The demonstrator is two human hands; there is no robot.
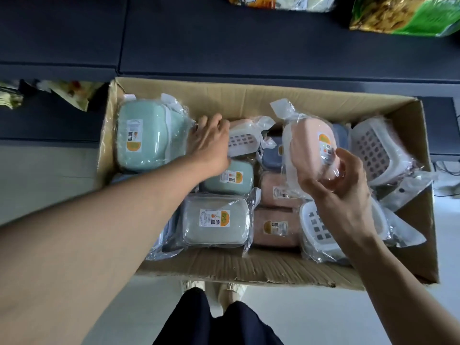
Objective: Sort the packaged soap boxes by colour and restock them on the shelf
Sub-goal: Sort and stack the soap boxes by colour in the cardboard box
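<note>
An open cardboard box on the floor holds several plastic-wrapped soap boxes in green, pink and blue. My right hand grips a pink soap box and holds it above the box's right half. My left hand reaches into the box's back middle, its fingers on the wrapper edge of a big green soap box at the back left. I cannot tell whether it grips it. Two more green ones lie in the middle, pink ones beside them, a blue one further back.
A dark shelf runs across just behind the box, with snack bags at its far right and others at top centre. A lower shelf at left carries more bags. White perforated trays fill the box's right side. My legs stand at its near edge.
</note>
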